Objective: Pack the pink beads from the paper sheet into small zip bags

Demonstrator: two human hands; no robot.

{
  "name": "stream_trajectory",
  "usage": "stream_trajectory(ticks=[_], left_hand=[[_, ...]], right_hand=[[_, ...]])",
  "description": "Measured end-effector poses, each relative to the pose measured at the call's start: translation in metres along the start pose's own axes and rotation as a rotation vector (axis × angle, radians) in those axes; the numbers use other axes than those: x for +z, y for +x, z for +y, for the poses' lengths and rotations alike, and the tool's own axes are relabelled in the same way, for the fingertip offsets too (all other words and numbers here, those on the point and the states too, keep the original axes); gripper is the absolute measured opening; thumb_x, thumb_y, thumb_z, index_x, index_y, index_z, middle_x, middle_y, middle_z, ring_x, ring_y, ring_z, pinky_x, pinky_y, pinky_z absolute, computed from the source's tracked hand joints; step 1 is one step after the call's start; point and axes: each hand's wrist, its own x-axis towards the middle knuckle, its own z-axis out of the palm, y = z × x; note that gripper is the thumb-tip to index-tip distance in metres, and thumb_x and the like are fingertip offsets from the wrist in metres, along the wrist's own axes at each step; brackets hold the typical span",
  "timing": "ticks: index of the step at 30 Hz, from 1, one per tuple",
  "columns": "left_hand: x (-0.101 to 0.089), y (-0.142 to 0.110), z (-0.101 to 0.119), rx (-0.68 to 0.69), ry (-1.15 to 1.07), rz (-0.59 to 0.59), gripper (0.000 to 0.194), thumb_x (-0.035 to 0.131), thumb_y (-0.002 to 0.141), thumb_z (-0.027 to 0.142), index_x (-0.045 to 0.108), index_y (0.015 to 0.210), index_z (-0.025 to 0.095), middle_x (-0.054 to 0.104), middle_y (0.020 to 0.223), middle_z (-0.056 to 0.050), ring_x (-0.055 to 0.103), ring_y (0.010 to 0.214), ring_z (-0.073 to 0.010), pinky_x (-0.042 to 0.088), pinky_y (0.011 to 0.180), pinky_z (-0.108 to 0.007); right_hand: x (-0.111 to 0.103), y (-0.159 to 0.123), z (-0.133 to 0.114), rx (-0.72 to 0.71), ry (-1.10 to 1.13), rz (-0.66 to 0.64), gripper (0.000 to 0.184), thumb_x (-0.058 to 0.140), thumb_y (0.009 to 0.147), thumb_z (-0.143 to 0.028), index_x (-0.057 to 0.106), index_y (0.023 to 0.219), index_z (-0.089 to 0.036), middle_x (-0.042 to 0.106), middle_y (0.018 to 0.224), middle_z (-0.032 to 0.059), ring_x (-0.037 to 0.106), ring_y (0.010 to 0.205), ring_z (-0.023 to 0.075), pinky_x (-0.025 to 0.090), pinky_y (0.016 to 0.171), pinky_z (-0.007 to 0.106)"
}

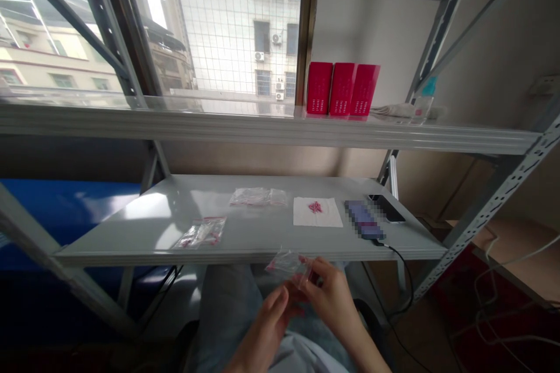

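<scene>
Above my lap, just off the shelf's front edge, is a small clear plastic bag [286, 262]. My right hand [330, 291] pinches it by its right side between thumb and fingers. Beside and below the bag, my left hand [273, 315] has its thumb apart from its fingers, which reach partly behind the plastic. Whether they touch it I cannot tell. On the shelf board, a white sheet [301, 218] carries a small heap of pink-red pieces [315, 207]. Several filled clear bags with reddish bits [203, 232] lie at the left, and flat clear bags [258, 196] lie farther back.
A phone [364, 220] with a black cable [400, 259] lies right of the sheet, beside a dark phone [387, 208]. Three red boxes [343, 89] and a bottle with a blue cap [425, 99] stand on the upper shelf [219, 125]. Metal posts [494, 204] frame the sides.
</scene>
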Motion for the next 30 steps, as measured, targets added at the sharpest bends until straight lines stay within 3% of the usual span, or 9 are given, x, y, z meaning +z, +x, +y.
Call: stream_trajectory(ticks=[3, 6, 11, 13, 17, 21, 24, 27, 30], left_hand=[[0.017, 0.021, -0.011, 0.035, -0.346, 0.183, 0.057, 0.069, 0.082, 0.069, 0.073, 0.113, 0.022, 0.072, 0.118, -0.015, 0.069, 0.112, -0.0323, 0.058, 0.093, -0.043], [0.023, 0.037, -0.016, 0.004, -0.573, 0.324, 0.046, 0.073, 0.084, 0.055, 0.070, 0.115, 0.022, 0.073, 0.116, -0.012, 0.071, 0.111, -0.0275, 0.058, 0.096, -0.039], [0.013, 0.041, -0.009, 0.116, -0.550, 0.572, 0.032, 0.081, 0.079, 0.037, 0.068, 0.104, 0.022, 0.073, 0.091, -0.003, 0.074, 0.087, -0.0195, 0.059, 0.081, -0.030], [0.008, 0.039, -0.008, 0.179, -0.455, 0.596, 0.035, 0.083, 0.078, 0.034, 0.067, 0.107, 0.021, 0.072, 0.089, -0.002, 0.073, 0.085, -0.0187, 0.058, 0.080, -0.029], [0.001, 0.038, -0.022, 0.184, -0.232, 0.595, 0.035, 0.084, 0.078, 0.027, 0.067, 0.108, 0.024, 0.073, 0.094, -0.001, 0.073, 0.087, -0.0208, 0.057, 0.078, -0.030], [-0.004, 0.040, -0.043, 0.240, 0.001, 0.612, 0.035, 0.083, 0.080, 0.025, 0.067, 0.112, 0.027, 0.073, 0.106, -0.002, 0.071, 0.103, -0.0246, 0.057, 0.089, -0.032], [-0.004, 0.039, -0.048, 0.254, 0.047, 0.596, 0.039, 0.081, 0.082, 0.030, 0.065, 0.117, 0.028, 0.074, 0.109, -0.003, 0.071, 0.105, -0.0251, 0.057, 0.092, -0.033], [-0.006, 0.041, -0.036, 0.210, -0.011, 0.582, 0.034, 0.077, 0.085, 0.037, 0.066, 0.114, 0.025, 0.076, 0.110, -0.005, 0.073, 0.101, -0.0234, 0.057, 0.086, -0.031], [-0.021, 0.055, 0.001, 0.256, -0.011, 0.590, 0.028, 0.071, 0.085, 0.042, 0.068, 0.104, 0.021, 0.075, 0.115, -0.008, 0.071, 0.104, -0.0224, 0.056, 0.086, -0.029]], right_hand=[[0.015, 0.001, -0.008, 0.029, 0.129, 0.028, 0.020, 0.070, 0.088, -0.035, 0.081, 0.092, -0.019, 0.064, 0.074, 0.0016, 0.057, 0.069, 0.0176, 0.044, 0.064, 0.025], [0.032, -0.005, -0.013, 0.012, 0.226, 0.034, 0.023, 0.070, 0.088, -0.034, 0.081, 0.105, -0.023, 0.068, 0.090, 0.0053, 0.062, 0.082, 0.0215, 0.050, 0.075, 0.029], [0.060, -0.021, -0.002, 0.056, 0.606, 0.225, 0.017, 0.066, 0.091, -0.036, 0.075, 0.089, -0.022, 0.068, 0.098, 0.0059, 0.064, 0.096, 0.0226, 0.053, 0.088, 0.032], [0.073, -0.024, 0.006, 0.207, 0.906, 0.310, 0.016, 0.069, 0.088, -0.039, 0.071, 0.091, -0.023, 0.069, 0.096, 0.0034, 0.066, 0.093, 0.0213, 0.055, 0.086, 0.032], [0.098, -0.020, 0.017, 0.465, 1.337, 0.231, 0.028, 0.070, 0.085, -0.041, 0.072, 0.105, -0.022, 0.076, 0.111, 0.0065, 0.070, 0.108, 0.0244, 0.055, 0.098, 0.038], [0.116, -0.015, 0.027, 0.597, 1.403, 0.224, 0.034, 0.065, 0.086, -0.043, 0.074, 0.107, -0.018, 0.078, 0.112, 0.0089, 0.071, 0.113, 0.0269, 0.054, 0.104, 0.042], [0.123, -0.013, 0.035, 0.591, 1.403, 0.244, 0.034, 0.065, 0.087, -0.042, 0.074, 0.107, -0.017, 0.079, 0.111, 0.0101, 0.072, 0.111, 0.0281, 0.057, 0.100, 0.042], [0.127, -0.013, 0.043, 0.622, 1.464, 0.297, 0.025, 0.069, 0.085, -0.037, 0.074, 0.100, -0.017, 0.080, 0.102, 0.0096, 0.075, 0.100, 0.0260, 0.063, 0.089, 0.040], [0.125, -0.016, 0.050, 0.688, 1.547, 0.379, 0.009, 0.074, 0.080, -0.026, 0.070, 0.086, -0.020, 0.077, 0.085, 0.0051, 0.074, 0.078, 0.0193, 0.065, 0.068, 0.030]])
